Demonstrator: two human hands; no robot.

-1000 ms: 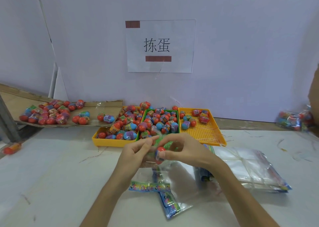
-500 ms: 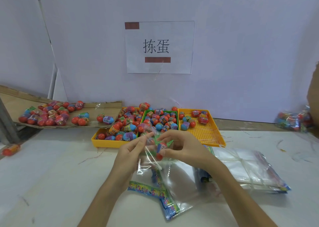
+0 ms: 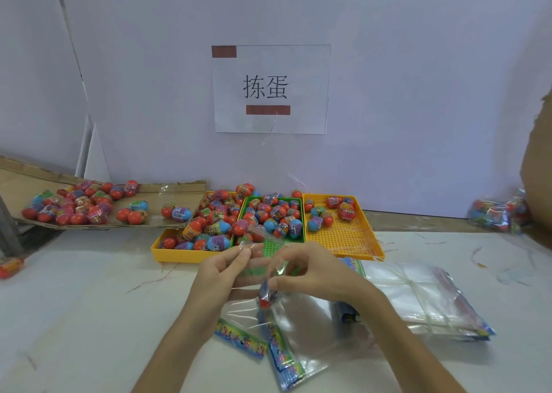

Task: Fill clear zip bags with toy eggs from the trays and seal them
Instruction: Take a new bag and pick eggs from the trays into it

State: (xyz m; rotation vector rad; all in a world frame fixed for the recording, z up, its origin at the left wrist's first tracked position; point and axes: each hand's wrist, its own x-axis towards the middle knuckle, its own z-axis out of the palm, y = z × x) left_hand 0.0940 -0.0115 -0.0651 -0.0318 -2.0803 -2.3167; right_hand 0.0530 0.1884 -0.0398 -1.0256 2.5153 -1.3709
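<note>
Head | 3 trays (image 3: 179,255) (image 3: 303,225) (image 3: 343,240) | 2 hands (image 3: 222,273) (image 3: 313,270) pinch 1 bag (image 3: 245,306) | 1 egg (image 3: 265,297)

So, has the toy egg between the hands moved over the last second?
Yes. The toy egg has slipped down into the clear zip bag, farther from the green tray and its near edge.

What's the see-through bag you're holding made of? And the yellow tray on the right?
The bag looks like thin, glossy clear plastic film: it crinkles and glints. The yellow tray looks like hard plastic, probably moulded, with a grid of holes.
</note>
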